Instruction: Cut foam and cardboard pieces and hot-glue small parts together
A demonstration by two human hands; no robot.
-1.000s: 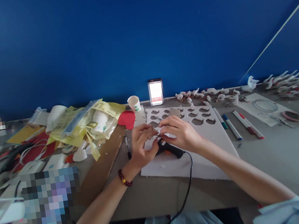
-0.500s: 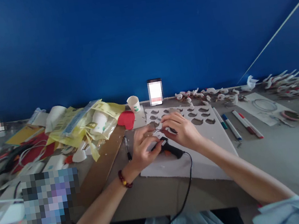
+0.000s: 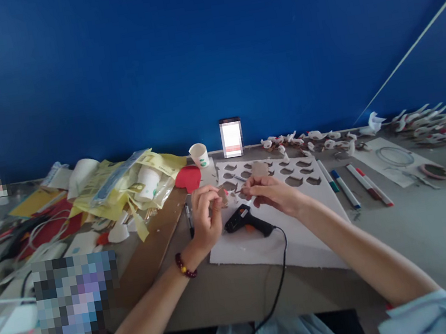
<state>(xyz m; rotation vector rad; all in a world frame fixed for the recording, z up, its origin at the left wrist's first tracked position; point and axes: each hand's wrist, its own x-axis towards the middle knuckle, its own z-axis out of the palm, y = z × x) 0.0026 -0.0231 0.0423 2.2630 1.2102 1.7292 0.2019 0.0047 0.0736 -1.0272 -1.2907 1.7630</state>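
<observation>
My left hand [image 3: 205, 215], with a beaded bracelet at the wrist, pinches a small white-and-red piece [image 3: 223, 195] in its fingertips; its kind is not clear. Just to the right, my right hand [image 3: 272, 193] has thumb and fingers pressed together, and what they hold is too small and dark to name. A narrow gap lies between the two hands. Below them a black glue gun [image 3: 257, 222] rests on its side on a white foam board [image 3: 286, 247]. Rows of curved shapes are cut out of the board's far part.
Markers [image 3: 345, 190] lie right of the board. Small white bird figures [image 3: 315, 135] line the back, near a lit phone [image 3: 232, 138] and a paper cup [image 3: 199, 155]. Leftward are a red paper shape [image 3: 188, 179], yellow packaging [image 3: 99, 189] and a cardboard strip [image 3: 151, 246]. The gun's cord [image 3: 284, 270] trails towards me.
My hands have drawn apart, the left one moving left and away from the glue gun. The gun, earlier partly covered by my fingers, now shows fully.
</observation>
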